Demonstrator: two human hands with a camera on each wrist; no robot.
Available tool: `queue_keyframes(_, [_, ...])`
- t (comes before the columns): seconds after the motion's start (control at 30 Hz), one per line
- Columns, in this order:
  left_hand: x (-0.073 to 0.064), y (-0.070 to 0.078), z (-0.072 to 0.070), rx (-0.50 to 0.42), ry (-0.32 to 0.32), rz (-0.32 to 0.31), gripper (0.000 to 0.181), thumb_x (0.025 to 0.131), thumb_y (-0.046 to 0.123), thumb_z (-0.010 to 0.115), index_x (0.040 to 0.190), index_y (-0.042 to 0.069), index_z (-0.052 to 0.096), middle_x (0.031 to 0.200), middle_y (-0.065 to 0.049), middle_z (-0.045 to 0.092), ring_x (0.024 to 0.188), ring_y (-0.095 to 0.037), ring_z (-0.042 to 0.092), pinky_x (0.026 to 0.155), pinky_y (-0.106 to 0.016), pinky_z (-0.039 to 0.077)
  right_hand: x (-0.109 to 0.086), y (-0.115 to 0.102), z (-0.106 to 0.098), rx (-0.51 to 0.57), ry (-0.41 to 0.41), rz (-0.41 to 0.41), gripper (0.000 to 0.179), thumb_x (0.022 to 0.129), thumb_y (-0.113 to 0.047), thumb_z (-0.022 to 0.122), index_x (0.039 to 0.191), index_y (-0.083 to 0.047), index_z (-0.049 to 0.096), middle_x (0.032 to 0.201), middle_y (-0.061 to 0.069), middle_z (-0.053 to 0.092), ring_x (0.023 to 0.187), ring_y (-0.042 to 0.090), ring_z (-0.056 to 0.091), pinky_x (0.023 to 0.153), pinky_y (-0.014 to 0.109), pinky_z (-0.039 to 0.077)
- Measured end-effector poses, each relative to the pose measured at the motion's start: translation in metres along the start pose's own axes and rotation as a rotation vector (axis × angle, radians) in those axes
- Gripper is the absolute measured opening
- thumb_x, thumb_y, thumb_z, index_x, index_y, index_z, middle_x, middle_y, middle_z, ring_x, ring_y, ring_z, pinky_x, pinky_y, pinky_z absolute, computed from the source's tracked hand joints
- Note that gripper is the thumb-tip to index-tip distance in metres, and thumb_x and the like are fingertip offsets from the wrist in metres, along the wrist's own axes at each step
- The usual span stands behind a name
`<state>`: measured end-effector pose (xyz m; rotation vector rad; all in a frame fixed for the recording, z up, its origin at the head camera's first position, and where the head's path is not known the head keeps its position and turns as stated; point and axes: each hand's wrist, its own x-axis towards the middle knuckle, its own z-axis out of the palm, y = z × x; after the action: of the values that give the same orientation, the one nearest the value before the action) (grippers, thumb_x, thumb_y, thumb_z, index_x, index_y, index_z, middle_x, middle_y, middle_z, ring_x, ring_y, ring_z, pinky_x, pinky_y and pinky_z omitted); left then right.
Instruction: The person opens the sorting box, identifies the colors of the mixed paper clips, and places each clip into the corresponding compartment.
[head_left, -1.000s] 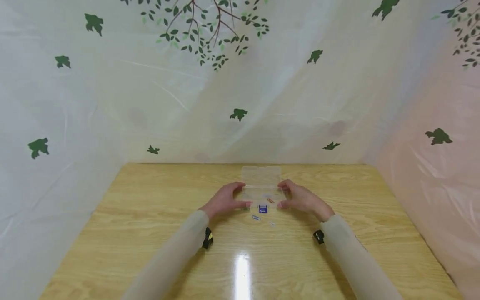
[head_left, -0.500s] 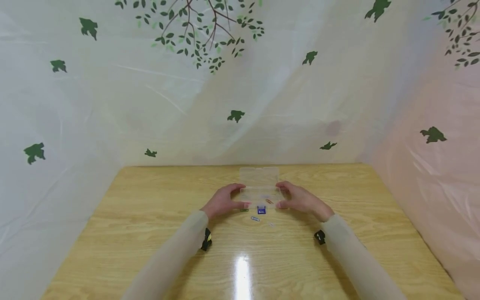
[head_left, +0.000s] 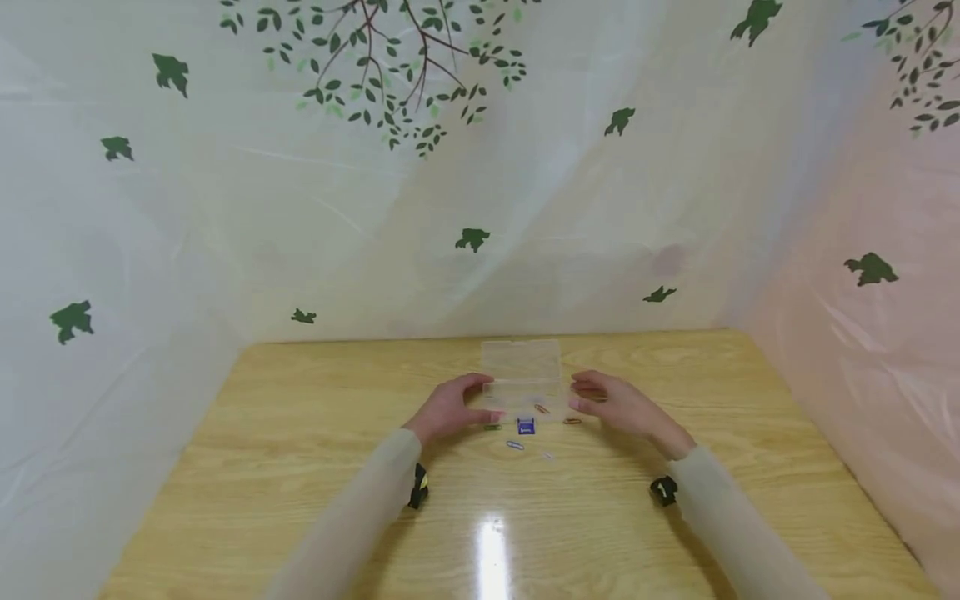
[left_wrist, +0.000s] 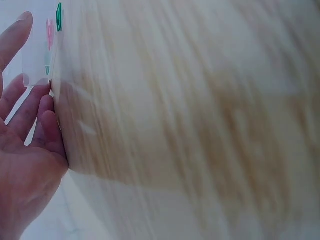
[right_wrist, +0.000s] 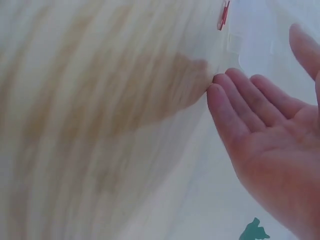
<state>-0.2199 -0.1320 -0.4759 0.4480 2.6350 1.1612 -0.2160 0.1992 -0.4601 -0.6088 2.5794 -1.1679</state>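
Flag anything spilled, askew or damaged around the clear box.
Possibly spilled: a green wire paper clip, a blue wire paper clip and a red wire paper clip lie loose on the light wooden table, scattered outside the open clear plastic box. No damage is visible.

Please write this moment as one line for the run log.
left hand: around left end of clear box | lid: open | right hand: beside right end, holding nothing | blue paper clip, green paper clip: on table

There are five-plus paperclips (head_left: 515, 445), one binder clip (head_left: 526, 427), one box (head_left: 521, 360).
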Motion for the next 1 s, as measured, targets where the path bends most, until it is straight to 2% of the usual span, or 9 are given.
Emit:
queue_keyframes(0.13, [-0.005,0.000,-0.002,-0.034,0.016,-0.016,0.071,0.087,0.039,0.085,0.149,0.018,0.057,0.152,-0.007,0.055,0.145,-0.030,0.044,0.120,-0.049,0.033,-0.007,-0.001,-0.003,-0.051,0.039,-0.005,0.054,0.104,-0.029,0.065,0.142,0.008,0.054,0.135,0.023,0.064,0.125,0.040,0.060,0.106,0.056,0.048])
queue_keyframes(0.3, [-0.010,-0.003,-0.002,-0.037,0.029,-0.045,0.072,0.086,0.042,0.085,0.149,0.021,0.056,0.153,-0.005,0.054,0.146,-0.031,0.043,0.120,-0.050,0.032,-0.012,-0.006,-0.001,-0.059,0.053,0.000,0.053,0.104,-0.028,0.066,0.142,0.007,0.054,0.128,0.018,0.067,0.118,0.036,0.063,0.100,0.053,0.052])
queue_keyframes(0.37, [-0.009,-0.005,-0.001,-0.041,0.033,-0.036,0.072,0.086,0.042,0.085,0.149,0.021,0.056,0.152,-0.006,0.055,0.145,-0.031,0.044,0.120,-0.050,0.033,-0.014,-0.008,0.000,-0.049,0.064,0.006,0.052,0.103,-0.027,0.067,0.142,0.006,0.054,0.128,0.018,0.067,0.117,0.035,0.064,0.097,0.052,0.054])
queue_keyframes(0.53, [-0.006,-0.007,0.002,-0.057,0.032,-0.023,0.072,0.086,0.042,0.085,0.148,0.020,0.057,0.151,-0.007,0.056,0.144,-0.029,0.046,0.120,-0.049,0.034,-0.019,-0.016,0.002,-0.076,0.077,0.039,0.029,0.102,-0.022,0.068,0.123,-0.001,0.068,0.115,0.009,0.071,0.108,0.027,0.066,0.090,0.046,0.057])
queue_keyframes(0.63, [-0.005,-0.007,0.003,-0.065,0.031,-0.016,0.071,0.086,0.041,0.085,0.148,0.019,0.057,0.150,-0.007,0.057,0.142,-0.030,0.047,0.119,-0.048,0.034,-0.020,-0.018,0.004,-0.082,0.069,0.038,0.017,0.101,-0.017,0.068,0.113,-0.004,0.071,0.108,0.004,0.072,0.103,0.023,0.066,0.088,0.044,0.057])
queue_keyframes(0.9, [0.001,-0.007,0.001,-0.065,0.018,-0.022,0.073,0.085,0.043,0.086,0.148,0.020,0.057,0.151,-0.007,0.056,0.143,-0.030,0.047,0.119,-0.049,0.034,-0.019,-0.013,0.010,-0.103,0.070,-0.023,0.015,0.099,-0.007,0.068,0.113,-0.002,0.072,0.106,0.004,0.072,0.099,0.020,0.067,0.088,0.044,0.057])
queue_keyframes(1.0, [0.001,-0.006,0.001,-0.075,0.018,-0.032,0.072,0.085,0.043,0.086,0.147,0.020,0.057,0.150,-0.007,0.057,0.142,-0.029,0.047,0.119,-0.049,0.034,-0.020,-0.010,0.010,-0.082,0.045,-0.035,0.018,0.099,-0.006,0.068,0.116,-0.001,0.071,0.110,0.006,0.073,0.101,0.021,0.068,0.090,0.044,0.057])
